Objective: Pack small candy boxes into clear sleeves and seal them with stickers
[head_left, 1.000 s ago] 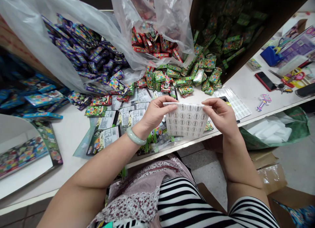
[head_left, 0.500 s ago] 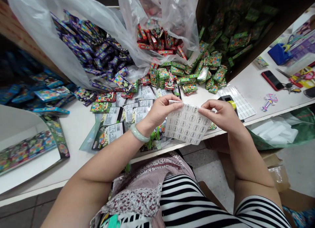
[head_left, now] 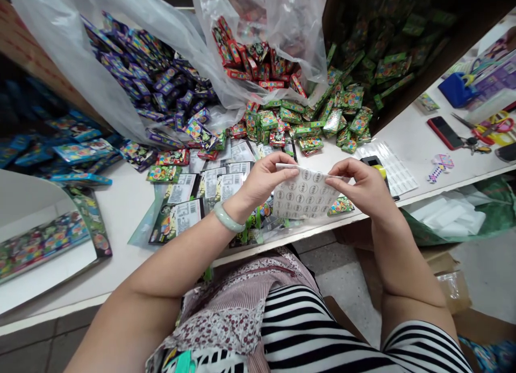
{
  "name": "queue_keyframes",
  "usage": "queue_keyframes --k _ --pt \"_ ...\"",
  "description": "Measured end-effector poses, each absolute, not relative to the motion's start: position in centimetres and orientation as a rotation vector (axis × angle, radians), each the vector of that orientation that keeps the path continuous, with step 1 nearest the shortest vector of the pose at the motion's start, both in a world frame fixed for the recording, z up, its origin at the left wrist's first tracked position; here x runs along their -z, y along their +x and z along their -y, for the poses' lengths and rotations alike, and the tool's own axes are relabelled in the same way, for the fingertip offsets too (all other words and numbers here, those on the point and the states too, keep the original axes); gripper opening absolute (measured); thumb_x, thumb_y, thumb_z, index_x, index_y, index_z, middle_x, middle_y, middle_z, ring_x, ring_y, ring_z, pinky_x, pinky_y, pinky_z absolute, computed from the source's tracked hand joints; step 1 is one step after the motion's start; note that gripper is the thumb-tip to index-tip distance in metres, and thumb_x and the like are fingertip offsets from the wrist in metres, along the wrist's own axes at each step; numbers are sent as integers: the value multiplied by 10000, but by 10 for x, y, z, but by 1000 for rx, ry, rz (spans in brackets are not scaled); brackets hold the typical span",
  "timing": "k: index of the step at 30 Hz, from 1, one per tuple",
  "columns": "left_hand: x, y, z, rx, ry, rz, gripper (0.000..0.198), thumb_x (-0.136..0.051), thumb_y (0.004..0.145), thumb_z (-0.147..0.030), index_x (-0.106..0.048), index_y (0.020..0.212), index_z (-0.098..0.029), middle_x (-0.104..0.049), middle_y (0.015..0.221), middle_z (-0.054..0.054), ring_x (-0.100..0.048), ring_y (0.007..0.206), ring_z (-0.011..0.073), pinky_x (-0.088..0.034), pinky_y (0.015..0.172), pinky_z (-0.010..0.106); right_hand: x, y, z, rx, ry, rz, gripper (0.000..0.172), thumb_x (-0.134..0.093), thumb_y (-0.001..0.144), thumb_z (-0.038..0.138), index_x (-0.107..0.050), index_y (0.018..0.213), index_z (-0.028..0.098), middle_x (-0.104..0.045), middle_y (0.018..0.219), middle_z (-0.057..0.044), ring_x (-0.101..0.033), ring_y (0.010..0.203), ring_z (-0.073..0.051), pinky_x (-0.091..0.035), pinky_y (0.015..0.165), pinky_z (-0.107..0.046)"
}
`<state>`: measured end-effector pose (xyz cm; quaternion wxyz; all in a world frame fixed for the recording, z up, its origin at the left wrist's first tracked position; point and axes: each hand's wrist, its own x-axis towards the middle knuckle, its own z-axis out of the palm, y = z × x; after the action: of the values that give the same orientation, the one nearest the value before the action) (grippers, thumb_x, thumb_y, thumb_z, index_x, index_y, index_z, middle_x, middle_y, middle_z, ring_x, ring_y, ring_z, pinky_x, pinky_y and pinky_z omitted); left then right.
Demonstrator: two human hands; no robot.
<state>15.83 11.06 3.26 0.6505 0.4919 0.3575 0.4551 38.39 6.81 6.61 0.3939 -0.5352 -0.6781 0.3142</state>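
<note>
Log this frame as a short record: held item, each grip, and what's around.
Held item: white sheet printed with rows of small circles
Left grip: pinches its top edge, left side
Right grip: pinches its top edge, right side
Beyond: small purple boxes, red boxes, green boxes
Far right: phone, scissors

Green boxes on white table

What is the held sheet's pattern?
The white sheet shows rows of dark rings in the head view.
</note>
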Motion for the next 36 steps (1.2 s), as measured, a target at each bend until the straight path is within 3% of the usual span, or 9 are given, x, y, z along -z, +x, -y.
queue_keyframes --k 7,16,20,25,31,36 --pt "-34 159 -110 -1055 1175 -864 278 -863 628 -344 -681 767 -185 -666 750 -13 -586 665 110 -452 623 239 -61 382 -68 -774 -1368 1686 100 -744 771 272 -657 780 224 -672 737 11 -582 681 -146 -456 622 -284" --pt "-25 160 -111 -1014 1063 -941 254 -858 649 -341 -688 745 -179 -596 617 -42 -476 526 81 -335 520 234 -51 380 -70 -552 -1346 1789 66 -723 825 271 -662 836 247 -698 817 -7 -635 772 -183 -505 732 -337" --pt "-25 159 -110 -995 1186 -957 215 -845 664 -322 -711 743 -174 -645 671 -20 -539 588 94 -396 573 239 -55 380 -73 -672 -1351 1814 191 -771 795 350 -687 923 236 -734 908 -33 -661 840 -205 -509 745 -339" --pt "-27 161 -107 -1025 1310 -867 175 -825 689 -313 -734 761 -183 -706 777 10 -616 720 125 -470 687 256 -58 374 -79 -772 -1331 1879 141 -755 807 343 -680 783 227 -706 773 -13 -637 746 -185 -476 707 -320" --pt "-24 160 -108 -986 1320 -919 227 -806 723 -375 -712 749 -170 -670 693 -5 -570 624 108 -431 612 247 -56 370 -76 -772 -1360 1830 106 -740 819 308 -677 797 227 -693 763 0 -612 727 -162 -461 657 -281" --pt "-22 162 -105 -964 1369 -912 241 -782 736 -383 -682 774 -167 -661 722 -12 -572 663 105 -437 635 235 -54 369 -77 -740 -1333 1877 154 -740 812 316 -704 926 218 -718 828 -14 -637 776 -172 -480 682 -284"
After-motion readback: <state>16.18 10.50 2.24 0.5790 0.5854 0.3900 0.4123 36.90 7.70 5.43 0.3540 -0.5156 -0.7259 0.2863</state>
